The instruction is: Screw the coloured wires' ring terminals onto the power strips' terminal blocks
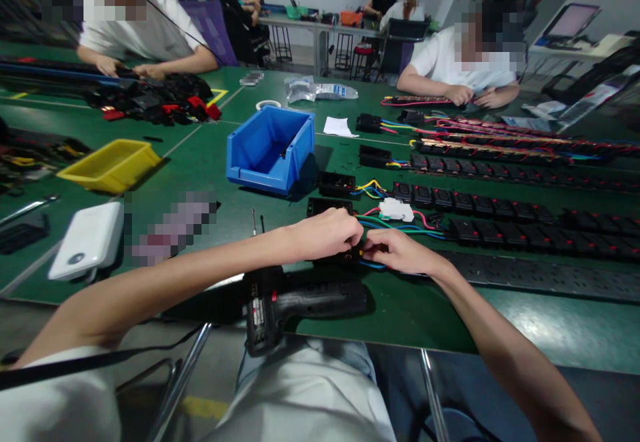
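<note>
My left hand [340,232] is closed, knuckles up, over a black plastic housing [320,255] at the table's near side; whatever its fingertips grip is hidden. Facing it from the right, my right hand [397,250] pinches at the housing's end, where a bit of yellow and blue wires [373,265] show. Just beyond my hands lies another open black housing [320,207], its coloured wires leading right past a white connector block [396,210] to a black socket strip [520,234]. A black cordless screwdriver [320,299] rests below my left forearm, at the table edge.
A blue bin [270,152] stands ahead, a yellow tray [113,165] farther left. A white power bank [89,239] lies at left. Several wired socket strips [465,199] run across the right side. Two people in white shirts [165,22] work across the green table [210,155].
</note>
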`<action>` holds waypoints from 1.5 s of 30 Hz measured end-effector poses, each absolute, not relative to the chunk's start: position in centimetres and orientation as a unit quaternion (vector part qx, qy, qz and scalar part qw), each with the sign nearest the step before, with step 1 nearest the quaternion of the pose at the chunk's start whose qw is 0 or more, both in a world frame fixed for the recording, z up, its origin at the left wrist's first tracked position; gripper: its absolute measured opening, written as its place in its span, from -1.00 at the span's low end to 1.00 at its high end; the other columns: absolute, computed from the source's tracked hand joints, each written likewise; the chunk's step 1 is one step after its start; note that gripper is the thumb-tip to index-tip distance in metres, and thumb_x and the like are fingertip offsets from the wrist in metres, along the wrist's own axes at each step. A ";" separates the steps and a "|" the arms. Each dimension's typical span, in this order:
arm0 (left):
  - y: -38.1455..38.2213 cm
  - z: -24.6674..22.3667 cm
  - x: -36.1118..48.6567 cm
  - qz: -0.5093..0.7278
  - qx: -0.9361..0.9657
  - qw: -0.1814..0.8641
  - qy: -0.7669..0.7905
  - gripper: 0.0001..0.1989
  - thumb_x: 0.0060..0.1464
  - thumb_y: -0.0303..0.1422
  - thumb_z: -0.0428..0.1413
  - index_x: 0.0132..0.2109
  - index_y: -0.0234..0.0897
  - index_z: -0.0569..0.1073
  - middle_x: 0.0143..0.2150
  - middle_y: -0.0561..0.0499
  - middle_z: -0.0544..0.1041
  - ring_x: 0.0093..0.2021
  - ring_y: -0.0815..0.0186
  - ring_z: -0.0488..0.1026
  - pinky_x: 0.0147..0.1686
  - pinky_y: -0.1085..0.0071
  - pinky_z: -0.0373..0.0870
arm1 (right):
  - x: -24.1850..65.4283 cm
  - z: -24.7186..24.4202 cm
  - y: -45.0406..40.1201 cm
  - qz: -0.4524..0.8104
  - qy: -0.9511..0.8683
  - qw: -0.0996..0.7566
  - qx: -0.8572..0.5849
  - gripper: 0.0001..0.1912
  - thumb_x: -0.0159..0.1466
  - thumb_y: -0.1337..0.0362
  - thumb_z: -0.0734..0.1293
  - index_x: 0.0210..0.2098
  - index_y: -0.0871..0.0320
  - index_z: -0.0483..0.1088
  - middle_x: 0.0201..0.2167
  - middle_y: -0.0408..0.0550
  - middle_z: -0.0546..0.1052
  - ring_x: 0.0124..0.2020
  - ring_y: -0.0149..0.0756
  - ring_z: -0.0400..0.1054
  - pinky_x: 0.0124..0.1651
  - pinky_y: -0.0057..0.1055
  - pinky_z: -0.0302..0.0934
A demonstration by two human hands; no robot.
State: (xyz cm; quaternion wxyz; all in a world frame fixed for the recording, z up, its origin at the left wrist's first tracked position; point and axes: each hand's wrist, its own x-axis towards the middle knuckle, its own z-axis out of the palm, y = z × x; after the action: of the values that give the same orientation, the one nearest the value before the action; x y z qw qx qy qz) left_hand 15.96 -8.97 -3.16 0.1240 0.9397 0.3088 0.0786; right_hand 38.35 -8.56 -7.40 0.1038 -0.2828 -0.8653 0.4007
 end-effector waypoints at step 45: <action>-8.9 -2.6 17.2 0.045 0.943 0.112 0.309 -0.91 -0.08 -0.52 0.22 -0.41 -0.29 0.46 -0.52 0.07 0.44 -0.52 0.37 0.35 -0.53 0.46 0.01 | 38.1 -7.5 -8.6 0.438 -0.846 0.096 -0.290 -0.74 0.27 0.30 0.26 -0.09 0.24 0.43 -0.18 -0.04 0.51 -0.20 -0.37 0.38 -0.08 -0.46 0.25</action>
State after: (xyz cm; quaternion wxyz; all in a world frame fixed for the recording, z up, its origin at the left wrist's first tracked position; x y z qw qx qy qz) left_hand 17.20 -8.86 -2.57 0.1124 0.9433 0.3090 0.0452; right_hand 38.08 -8.62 -7.51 0.0964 -0.2899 -0.8456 0.4378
